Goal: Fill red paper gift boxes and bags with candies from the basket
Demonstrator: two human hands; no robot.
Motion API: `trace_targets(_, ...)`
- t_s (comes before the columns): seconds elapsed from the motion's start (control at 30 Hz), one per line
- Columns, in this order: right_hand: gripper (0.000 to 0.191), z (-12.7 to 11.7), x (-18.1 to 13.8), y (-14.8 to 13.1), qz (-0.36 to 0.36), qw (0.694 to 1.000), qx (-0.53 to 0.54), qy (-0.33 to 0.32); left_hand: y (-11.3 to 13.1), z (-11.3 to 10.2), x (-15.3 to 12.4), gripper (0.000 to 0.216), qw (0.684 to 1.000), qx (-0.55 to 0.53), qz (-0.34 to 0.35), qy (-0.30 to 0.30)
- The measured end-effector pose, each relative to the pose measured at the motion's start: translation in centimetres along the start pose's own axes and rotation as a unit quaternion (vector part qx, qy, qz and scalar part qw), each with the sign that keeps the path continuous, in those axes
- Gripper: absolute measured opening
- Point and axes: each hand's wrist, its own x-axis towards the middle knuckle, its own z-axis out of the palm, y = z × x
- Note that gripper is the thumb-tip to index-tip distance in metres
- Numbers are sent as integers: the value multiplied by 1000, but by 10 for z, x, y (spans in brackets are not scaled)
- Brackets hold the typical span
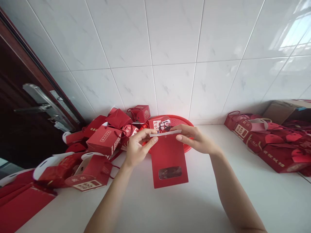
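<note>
A flat red paper gift bag with a clear oval window near its lower end is held up between my two hands. My left hand pinches the left end of its white-edged top, thumb in front and fingers behind. At the right end of that edge, my right hand grips it the same way. Just behind the bag sits a red plastic basket, partly hidden by it. A printed red card or box panel with cartoon figures shows above the bag's top edge.
Red gift boxes with cord handles are heaped at the left, beside a dark door with a metal handle. More red boxes stand at the right near a cardboard carton. A white tiled wall rises behind the white tabletop.
</note>
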Motion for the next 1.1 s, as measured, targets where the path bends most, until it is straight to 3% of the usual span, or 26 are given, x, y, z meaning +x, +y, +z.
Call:
trace_targets(0.2, 37, 2, 0, 0, 41, 998, 29, 33, 1, 2, -1, 13, 1000, 16, 25, -3)
trace_targets(0.33, 30, -1, 1, 0, 32, 999, 23, 33, 5, 1, -3, 7, 997, -5, 60, -43)
trace_targets(0.47, 22, -10, -4, -5, 6, 999, -8, 53, 8, 1, -5, 14, 992, -20, 81, -94)
trace_targets(0.63, 20, -16, -15, -11, -19, 997, -32, 63, 7, 10, -7, 11, 993, 8, 93, -73)
trace_targets(0.8, 22, -28, -46, -12, 12, 991, -98, 93, 6, 19, -11, 21, 985, 31, 107, -128)
trace_targets(0.87, 25, -42, -71, -11, 41, 981, -126, 141, 7, 22, -12, 22, 979, 41, 128, -156)
trace_targets(0.97, 32, -69, -123, -7, 93, 948, -146, 268, 11, 23, -16, 18, 969, 50, 153, -190)
trace_targets(1.03, 38, -85, -164, -7, 144, 911, -136, 362, 16, 23, -18, 15, 962, 50, 163, -213)
trace_targets(1.1, 38, -97, -205, -10, 202, 853, -156, 456, 22, 25, -22, 13, 955, 50, 170, -239)
